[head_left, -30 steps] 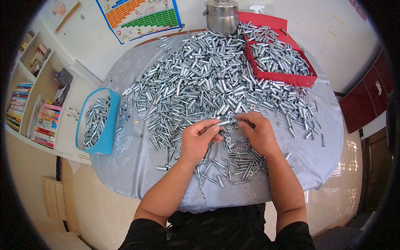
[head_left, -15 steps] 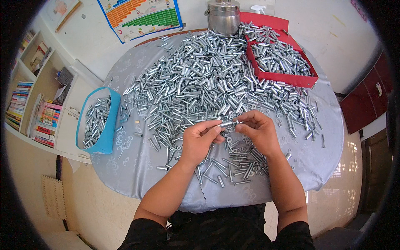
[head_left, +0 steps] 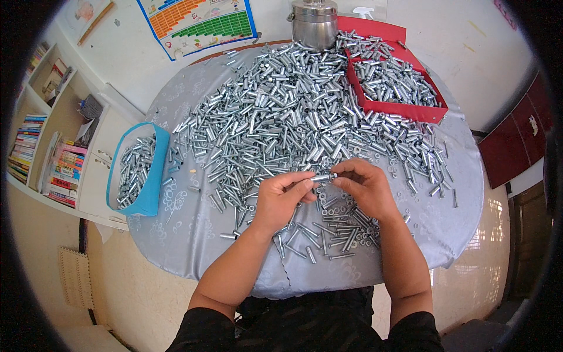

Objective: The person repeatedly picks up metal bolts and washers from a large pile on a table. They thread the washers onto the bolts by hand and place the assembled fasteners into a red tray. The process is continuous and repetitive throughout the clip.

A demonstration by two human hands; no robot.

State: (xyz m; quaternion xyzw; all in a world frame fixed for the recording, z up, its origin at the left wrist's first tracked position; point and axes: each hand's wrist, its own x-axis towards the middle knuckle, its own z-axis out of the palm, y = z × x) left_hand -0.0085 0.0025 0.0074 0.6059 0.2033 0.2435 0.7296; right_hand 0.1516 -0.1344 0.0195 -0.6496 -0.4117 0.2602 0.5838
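Two hands: the left hand (head_left: pixel 280 199) and the right hand (head_left: pixel 365 188) meet over the near middle of the round table covered in pale grey patterned cloth (head_left: pixel 193 246), fingertips drawn together on one short silver metal sleeve (head_left: pixel 324 176).

Left hand grip: thumb and forefinger pinch the sleeve's left end; the other fingers curl under it.

Right hand grip: fingertips close on the sleeve's right end. Whether a small washer or bolt is being pushed on there cannot be told, since the fingers hide it.

Sleeve position: held level just above the cloth, at about 6 o'clock of the large heap of loose silver metal sleeves (head_left: pixel 293 111), clear of it.

Near pile: a smaller scatter of thin silver bolts and ring washers (head_left: pixel 334 229) lies directly beneath the hands.

Doing it well, as a judgement: both ends should stay lined up on one axis, the left hand steadying while the right hand turns or presses; keeping the piece low over the cloth means a dropped part lands in the near pile.

Blue oval plastic basket (head_left: pixel 149 176): at 9 o'clock, hanging off the table edge, part filled with sleeves.

Red flat cardboard tray (head_left: pixel 437 111): at 1 o'clock, also holding sleeves.

Shiny steel pot (head_left: pixel 315 23): at 12 o'clock, at the far rim.
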